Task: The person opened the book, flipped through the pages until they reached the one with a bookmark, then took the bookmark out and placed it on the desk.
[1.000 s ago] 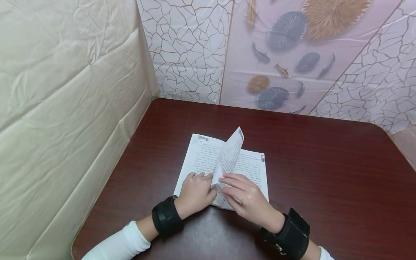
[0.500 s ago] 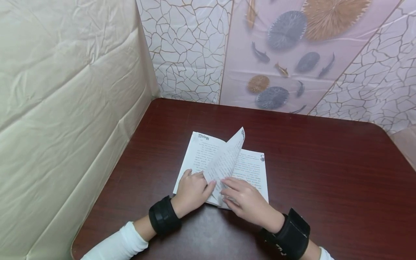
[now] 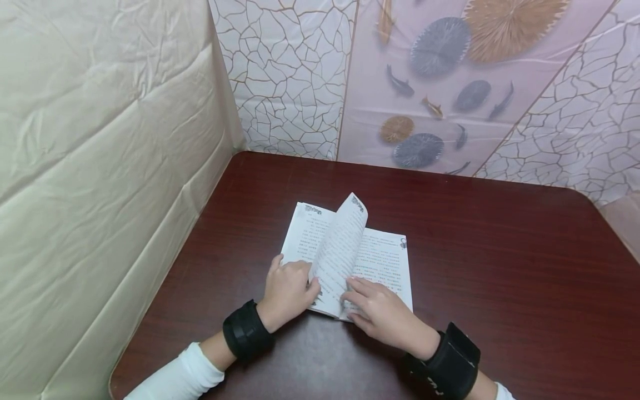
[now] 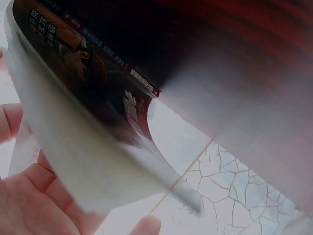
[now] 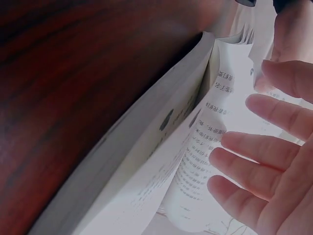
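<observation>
An open book [image 3: 382,261] with printed white pages lies on the table, one page [image 3: 340,239] standing up from the middle and curving leftward. My left hand [image 3: 287,289] pinches the near edge of that page, its thumb over the paper. In the left wrist view the book's dark illustrated cover [image 4: 93,73] shows from below, past the fingers [image 4: 36,188]. Fingers extended, my right hand [image 3: 382,311] rests by the spine at the raised page's foot. The right wrist view shows the right fingertips [image 5: 230,139] close along the printed sheet.
The dark red-brown wooden table [image 3: 500,266] reaches out on both sides of the book. A cream cloth [image 3: 125,166] hangs along the left edge, and a patterned sheet [image 3: 295,78] covers the back. Black bands [image 3: 247,331] circle both wrists.
My left hand has shifted left and taken the raised page's near edge along, so the page now leans farther left. The right hand has barely moved.
</observation>
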### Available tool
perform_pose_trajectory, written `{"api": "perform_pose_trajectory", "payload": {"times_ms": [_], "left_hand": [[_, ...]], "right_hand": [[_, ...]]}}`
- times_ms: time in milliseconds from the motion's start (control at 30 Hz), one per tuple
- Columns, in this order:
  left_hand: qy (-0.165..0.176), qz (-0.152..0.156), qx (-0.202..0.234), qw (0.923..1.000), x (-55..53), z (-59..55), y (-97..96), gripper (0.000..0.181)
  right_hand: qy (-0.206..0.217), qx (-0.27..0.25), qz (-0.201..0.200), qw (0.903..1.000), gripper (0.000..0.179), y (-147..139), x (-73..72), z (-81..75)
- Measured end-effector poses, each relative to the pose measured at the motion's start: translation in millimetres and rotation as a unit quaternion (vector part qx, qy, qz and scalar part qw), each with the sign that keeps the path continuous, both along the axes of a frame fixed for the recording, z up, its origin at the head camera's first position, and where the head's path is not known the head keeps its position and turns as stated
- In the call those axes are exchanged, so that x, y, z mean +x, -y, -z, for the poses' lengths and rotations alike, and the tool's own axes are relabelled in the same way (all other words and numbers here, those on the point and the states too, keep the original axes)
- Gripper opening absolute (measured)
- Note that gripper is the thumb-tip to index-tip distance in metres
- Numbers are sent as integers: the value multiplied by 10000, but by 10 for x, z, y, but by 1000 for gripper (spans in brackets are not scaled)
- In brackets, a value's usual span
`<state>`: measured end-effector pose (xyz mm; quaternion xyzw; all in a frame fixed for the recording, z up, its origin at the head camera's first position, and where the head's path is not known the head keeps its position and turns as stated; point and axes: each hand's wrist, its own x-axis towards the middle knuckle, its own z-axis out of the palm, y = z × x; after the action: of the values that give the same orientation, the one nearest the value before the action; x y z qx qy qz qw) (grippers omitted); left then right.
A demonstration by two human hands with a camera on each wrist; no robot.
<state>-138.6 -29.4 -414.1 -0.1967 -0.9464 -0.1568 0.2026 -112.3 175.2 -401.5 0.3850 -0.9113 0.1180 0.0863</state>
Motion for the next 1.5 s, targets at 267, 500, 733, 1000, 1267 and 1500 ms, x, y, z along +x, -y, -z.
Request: {"api": "perform_pose_trajectory", "payload": {"times_ms": [267,500,733,1000,1267,1500], "left_hand": [[-350,77,-302,9989,28,43,64,10],[-358,89,-408,9985,45,44,77,6],[-389,71,-405,9984,61,48,76,10],[-286,14,-503,9983,62,70,84,39],[-618,91,-580,9964,44,98,96,68],[-404,99,-680,9968,68,112,110,50]], "right_hand": [[191,214,65,9996,34,-15,3,10],[178,324,93,9993,37,-24,-2,30],[264,385,135,9988,40,-31,0,36],[560,505,204,9969,42,-43,4,58],[684,619,246,9954,44,-44,19,71],[879,713,304,9931,43,-38,25,69]]}}
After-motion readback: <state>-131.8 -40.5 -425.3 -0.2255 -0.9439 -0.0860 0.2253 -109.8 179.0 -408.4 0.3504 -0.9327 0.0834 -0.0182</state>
